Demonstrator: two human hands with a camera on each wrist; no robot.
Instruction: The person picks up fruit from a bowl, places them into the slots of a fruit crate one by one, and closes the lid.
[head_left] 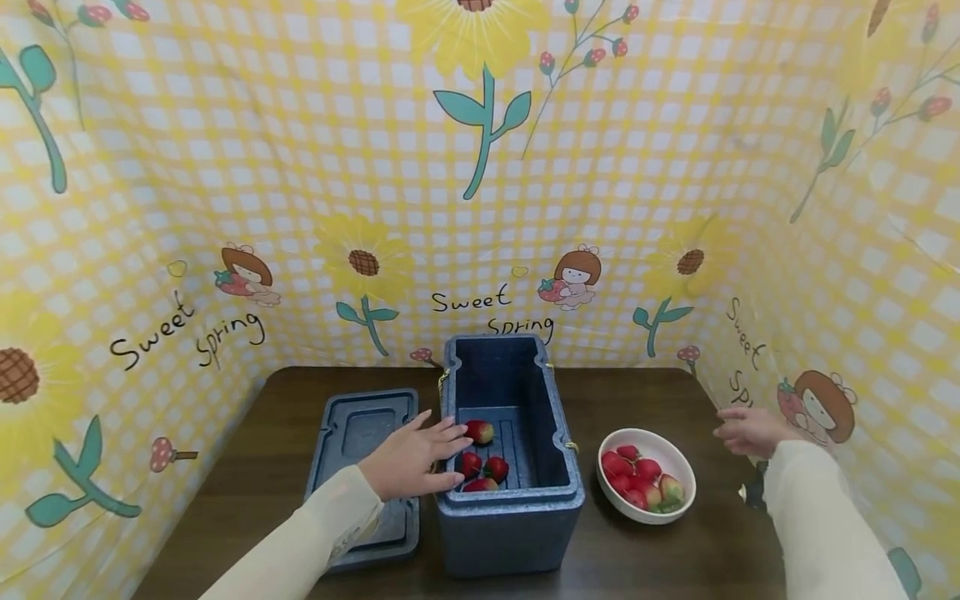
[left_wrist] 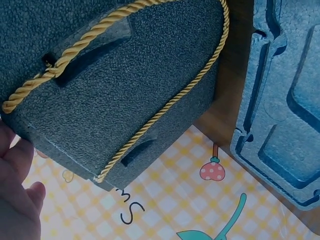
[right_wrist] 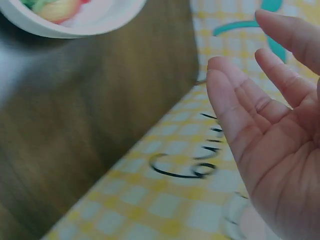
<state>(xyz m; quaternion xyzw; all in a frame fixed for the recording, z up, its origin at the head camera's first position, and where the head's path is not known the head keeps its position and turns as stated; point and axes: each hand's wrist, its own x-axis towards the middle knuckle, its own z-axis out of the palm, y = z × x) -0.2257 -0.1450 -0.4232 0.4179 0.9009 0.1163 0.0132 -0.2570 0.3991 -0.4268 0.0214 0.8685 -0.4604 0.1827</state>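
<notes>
A dark blue foam box [head_left: 510,533] stands lidless on the table, with several red fruits that look like strawberries [head_left: 480,432] on its floor. My left hand [head_left: 416,457] rests on the box's left rim, fingers spread and fairly straight. In the left wrist view, its fingers [left_wrist: 19,155] touch the edge of the box beside a yellow rope [left_wrist: 170,102]. To the right, a white bowl [head_left: 651,517] holds several more of these red fruits [head_left: 645,469]. My right hand [head_left: 753,432] hovers beyond the bowl's right side, palm bare and fingers loosely bent, holding nothing.
The box's matching lid [head_left: 363,417] lies flat on the dark wooden table [head_left: 247,492], left of the box. A small black-and-white object [head_left: 752,492] sits partly hidden by the right sleeve. Yellow checkered cloth [head_left: 480,242] hangs around the back and sides.
</notes>
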